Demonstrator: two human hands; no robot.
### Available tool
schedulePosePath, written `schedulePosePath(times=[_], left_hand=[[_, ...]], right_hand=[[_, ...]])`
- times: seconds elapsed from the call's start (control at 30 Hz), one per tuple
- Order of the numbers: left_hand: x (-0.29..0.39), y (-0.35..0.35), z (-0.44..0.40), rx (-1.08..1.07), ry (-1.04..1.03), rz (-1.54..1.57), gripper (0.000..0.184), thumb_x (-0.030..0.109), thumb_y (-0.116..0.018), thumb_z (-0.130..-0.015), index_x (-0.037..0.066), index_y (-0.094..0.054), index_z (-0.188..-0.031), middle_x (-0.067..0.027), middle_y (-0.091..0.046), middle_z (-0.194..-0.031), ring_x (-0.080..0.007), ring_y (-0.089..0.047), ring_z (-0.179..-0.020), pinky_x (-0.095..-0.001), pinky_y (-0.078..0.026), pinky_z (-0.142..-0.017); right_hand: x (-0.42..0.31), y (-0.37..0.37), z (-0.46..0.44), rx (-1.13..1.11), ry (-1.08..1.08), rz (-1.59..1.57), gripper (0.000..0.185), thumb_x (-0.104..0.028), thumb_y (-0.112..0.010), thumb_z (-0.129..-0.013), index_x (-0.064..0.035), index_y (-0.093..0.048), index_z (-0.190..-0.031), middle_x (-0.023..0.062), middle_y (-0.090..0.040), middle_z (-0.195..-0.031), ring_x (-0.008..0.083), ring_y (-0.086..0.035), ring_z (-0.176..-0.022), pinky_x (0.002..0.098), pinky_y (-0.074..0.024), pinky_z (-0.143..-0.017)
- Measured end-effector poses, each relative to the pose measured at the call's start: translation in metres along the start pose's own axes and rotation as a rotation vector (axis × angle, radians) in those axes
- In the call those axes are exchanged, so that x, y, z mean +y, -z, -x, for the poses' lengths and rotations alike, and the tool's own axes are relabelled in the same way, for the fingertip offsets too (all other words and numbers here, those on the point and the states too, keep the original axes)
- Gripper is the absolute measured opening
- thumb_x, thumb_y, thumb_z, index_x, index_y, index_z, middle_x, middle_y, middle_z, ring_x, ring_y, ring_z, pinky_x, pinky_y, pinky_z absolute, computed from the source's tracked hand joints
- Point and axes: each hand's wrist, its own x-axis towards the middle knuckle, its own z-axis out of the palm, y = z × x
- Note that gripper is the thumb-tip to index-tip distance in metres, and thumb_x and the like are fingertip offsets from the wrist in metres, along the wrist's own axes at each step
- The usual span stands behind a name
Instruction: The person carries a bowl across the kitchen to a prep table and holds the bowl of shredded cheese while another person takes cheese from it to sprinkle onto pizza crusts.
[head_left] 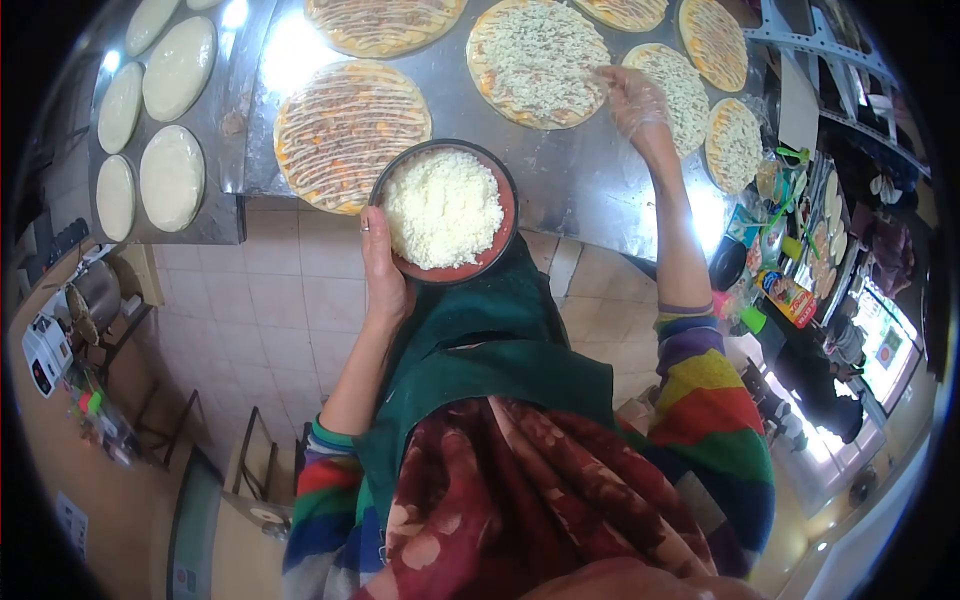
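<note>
My left hand (382,262) grips the side of a round, dark-rimmed bowl (510,215), reddish inside. White crumbled or grated cheese (440,208) is heaped in it. Over the right edge of a cheese-covered pizza (535,62), my right hand (638,100), in a clear plastic glove, has its fingers drawn together; whatever is in them is too small to make out. Just right of that hand lies another cheese-topped pizza (672,90). Left of the bowl's far side, a pizza (350,130) carries stripes of pale sauce and no visible cheese layer.
The pizzas lie on a metal table (600,200). Plain dough rounds (172,178) sit on a metal surface at the left. Bottles and packets, one a red and yellow bottle (788,298), crowd the right side. A small white scale (50,352) stands at far left.
</note>
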Motion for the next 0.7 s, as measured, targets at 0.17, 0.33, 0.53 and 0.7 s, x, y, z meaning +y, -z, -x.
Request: schedulePosePath(times=[0.17,0.33,0.53,0.7], left_hand=[[0.001,0.007,0.003,-0.054,0.007,-0.055,0.07,0.056,-0.037,-0.095,0.004,-0.029,-0.141,-0.0129,-0.041,-0.139,-0.0225,-0.043,-0.127,-0.0373,-0.037,-0.106],[0.003,0.004,0.006,-0.058,-0.01,0.016,0.056,0.045,-0.036,-0.1,0.0,-0.037,-0.133,-0.0121,-0.048,-0.129,-0.0187,-0.049,-0.118,-0.0338,-0.041,-0.1],[-0.003,-0.006,0.0,-0.1,-0.014,0.002,0.053,0.043,-0.037,-0.1,0.0,-0.04,-0.13,-0.0102,-0.05,-0.126,-0.0174,-0.05,-0.116,-0.0314,-0.04,-0.099],[-0.028,-0.025,-0.02,-0.1,-0.046,-0.099,0.046,0.041,-0.041,-0.099,0.001,-0.044,-0.122,-0.0079,-0.05,-0.118,-0.0141,-0.048,-0.11,-0.0292,-0.038,-0.096]], right_hand=[[-0.009,-0.015,0.023,0.084,-0.009,0.02,0.023,-0.001,-0.054,-0.084,-0.0066,-0.068,-0.1,0.0164,-0.066,-0.1,0.0306,-0.062,-0.095,0.0379,-0.0484,-0.087],[-0.007,-0.026,0.026,0.168,-0.066,-0.024,0.021,-0.004,-0.057,-0.085,-0.0073,-0.068,-0.101,0.0145,-0.067,-0.096,0.0286,-0.064,-0.088,0.0363,-0.0503,-0.08],[-0.042,0.005,0.04,0.028,-0.306,-0.537,0.019,-0.012,-0.06,-0.088,-0.0063,-0.068,-0.104,0.0056,-0.066,-0.086,0.0132,-0.06,-0.075,0.0262,-0.0496,-0.071],[-0.11,0.034,0.076,-0.261,-0.014,-0.394,0.026,-0.022,-0.061,-0.089,-0.0076,-0.066,-0.11,0.0094,-0.067,-0.093,0.0209,-0.063,-0.086,0.0316,-0.0499,-0.078]])
